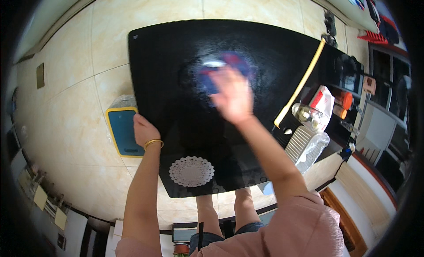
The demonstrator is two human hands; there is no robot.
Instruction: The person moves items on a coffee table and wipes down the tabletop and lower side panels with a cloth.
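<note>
A glossy black tabletop spreads before me, with wet-looking streaks near its middle. My right hand, blurred by motion, lies palm down on a blue and red cloth against that surface. Part of the cloth is hidden under the fingers. At the table's left edge, my left hand is curled around the rim, a gold-coloured bracelet on its wrist. A white lacy round doily lies on the near left corner, between my forearms.
A long yellow stick lies across the table's right part. Beyond it are a clear glass vessel, a red and white box, a ribbed plastic-wrapped item and orange-lidded jars. A blue, yellow-rimmed bin stands below the left edge.
</note>
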